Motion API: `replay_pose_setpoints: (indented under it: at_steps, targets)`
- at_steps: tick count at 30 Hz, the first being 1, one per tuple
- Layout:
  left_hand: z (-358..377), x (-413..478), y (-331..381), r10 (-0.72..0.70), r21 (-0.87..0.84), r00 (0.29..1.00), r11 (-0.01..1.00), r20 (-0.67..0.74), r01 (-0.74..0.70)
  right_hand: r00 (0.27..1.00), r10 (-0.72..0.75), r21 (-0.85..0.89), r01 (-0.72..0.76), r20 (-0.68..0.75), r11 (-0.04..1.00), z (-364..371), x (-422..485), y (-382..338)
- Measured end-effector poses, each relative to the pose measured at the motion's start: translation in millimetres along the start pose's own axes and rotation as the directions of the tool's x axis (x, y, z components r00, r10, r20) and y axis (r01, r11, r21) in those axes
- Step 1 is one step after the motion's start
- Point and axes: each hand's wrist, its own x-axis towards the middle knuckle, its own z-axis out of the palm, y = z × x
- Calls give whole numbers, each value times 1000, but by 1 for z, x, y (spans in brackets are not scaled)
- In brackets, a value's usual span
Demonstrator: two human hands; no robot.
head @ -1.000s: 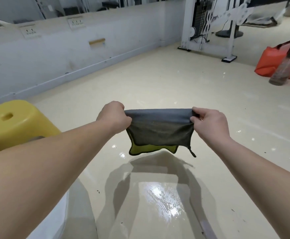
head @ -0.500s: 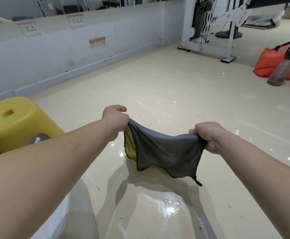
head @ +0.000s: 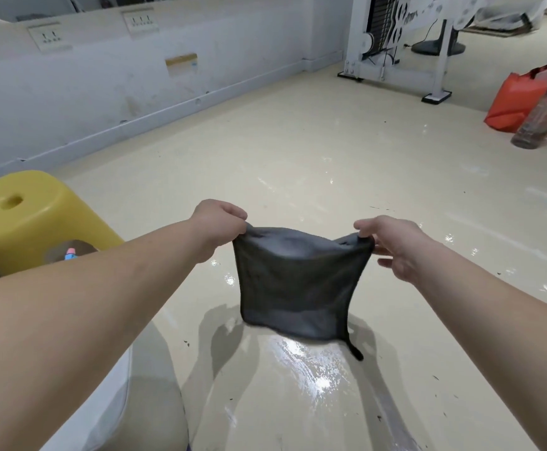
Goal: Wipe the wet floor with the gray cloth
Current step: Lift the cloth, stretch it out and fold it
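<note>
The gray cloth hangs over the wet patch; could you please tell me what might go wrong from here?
The right hand pinches only a corner of the gray cloth, so it may slip free. The wet floor looks slick underfoot. Dark specks nearby could smear when wiped.

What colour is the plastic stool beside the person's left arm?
Yellow; the plastic stool shows best in the head view.

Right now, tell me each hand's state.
Left hand: pinches one top corner of the gray cloth.
Right hand: pinches the other top corner.
</note>
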Motion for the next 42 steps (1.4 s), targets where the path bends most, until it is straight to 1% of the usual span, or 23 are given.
replay_pose_setpoints:
  at_steps: [3,4,5,7,9,10,12,13,14,15,16,18,20,21,24,28,30,31,33,35,37,40,42]
  targets:
    - [0,9,1,71,10,997,997,-40,-71,988,-152,63,154,-32,986,2,1,-5]
    - [-1,10,2,107,82,994,991,-22,-105,977,-211,54,212,-26,976,1,1,-7]
    - [-2,12,3,144,218,990,965,10,-143,964,-266,35,266,-4,963,-1,1,-8]
    - [-3,15,4,235,527,971,820,43,-222,936,-346,-38,349,69,936,-5,0,-12]
    - [-3,19,4,319,680,947,688,27,-251,911,-398,-208,412,108,887,-7,3,-10]
    - [-3,22,4,345,716,938,650,20,-254,893,-440,-354,445,99,823,-8,6,-8]
    - [-1,25,2,371,752,928,605,26,-263,837,-541,-652,455,80,607,-10,9,-3]
    - [0,25,1,376,768,926,580,42,-270,817,-572,-744,430,78,513,-11,10,1]
    - [0,25,-2,371,787,926,550,69,-279,806,-585,-791,413,87,451,-12,11,5]
    - [1,24,-4,360,805,927,517,105,-292,813,-570,-809,411,117,420,-12,13,8]
    - [1,21,-9,329,819,930,481,161,-312,831,-528,-785,441,174,436,-13,16,12]
    - [2,13,-23,229,838,925,397,304,-373,874,-375,-648,482,309,589,-10,16,15]
    - [3,0,-39,81,838,905,350,418,-418,882,-228,-575,446,412,685,-6,11,16]
    - [3,-8,-48,4,826,890,369,457,-426,880,-152,-593,421,449,687,-3,6,18]
    - [11,-24,-76,-218,794,811,446,543,-412,850,126,-710,336,511,619,11,-8,35]
    - [32,-35,-110,-397,780,699,494,595,-383,762,465,-861,236,451,450,33,-11,77]
    - [42,-32,-122,-436,757,660,566,611,-327,713,570,-890,171,407,422,40,-10,95]
    - [45,-30,-125,-442,743,651,599,617,-297,706,584,-892,153,400,426,42,-10,100]
    - [53,-21,-136,-419,715,666,652,617,-253,759,516,-878,150,396,454,45,-6,108]
    - [60,-11,-147,-368,690,722,694,586,-205,851,364,-852,167,378,496,44,4,116]
    - [66,-1,-161,-333,685,780,710,530,-163,915,234,-824,155,327,546,43,14,126]
    - [70,11,-190,-250,711,879,691,406,-132,959,128,-758,113,252,643,42,26,150]
    - [73,15,-212,-211,707,915,700,342,-103,975,73,-738,109,209,666,44,37,171]
